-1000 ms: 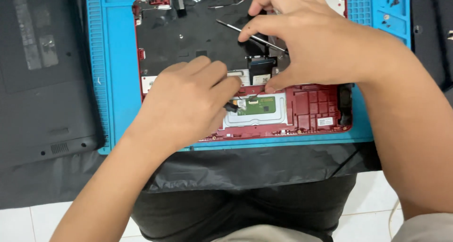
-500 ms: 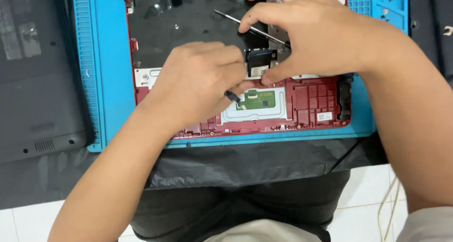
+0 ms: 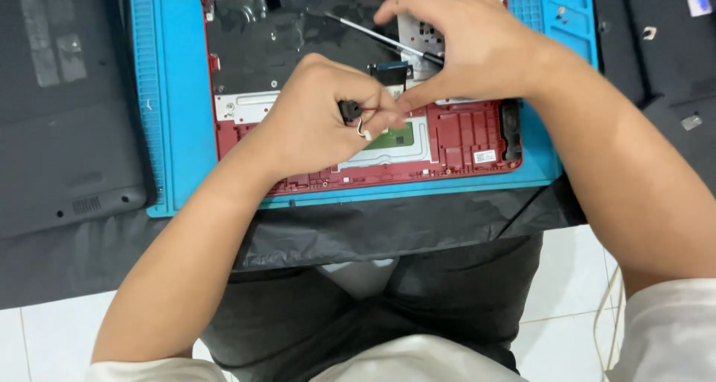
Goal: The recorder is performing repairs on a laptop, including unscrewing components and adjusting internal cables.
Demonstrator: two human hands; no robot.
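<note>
An opened red laptop chassis (image 3: 462,140) lies on a blue work mat (image 3: 179,114). My left hand (image 3: 313,121) pinches a small black connector (image 3: 348,111) with thin red and white wires, just above the green touchpad board (image 3: 395,137). My right hand (image 3: 470,46) is above the chassis with a thin screwdriver (image 3: 373,33) running into its palm. Its thumb reaches down beside a small black part (image 3: 391,72), close to my left fingertips.
A dark laptop bottom cover (image 3: 60,106) lies left of the mat. Dark flat parts (image 3: 664,46) sit to the right. A black cloth (image 3: 373,225) hangs over the table's near edge above my lap, and a white cable (image 3: 604,315) hangs at the lower right.
My left hand has closed on the small black connector and raised it off the chassis, its wires now showing. My right hand stays over the same spot. The view has shifted a little.
</note>
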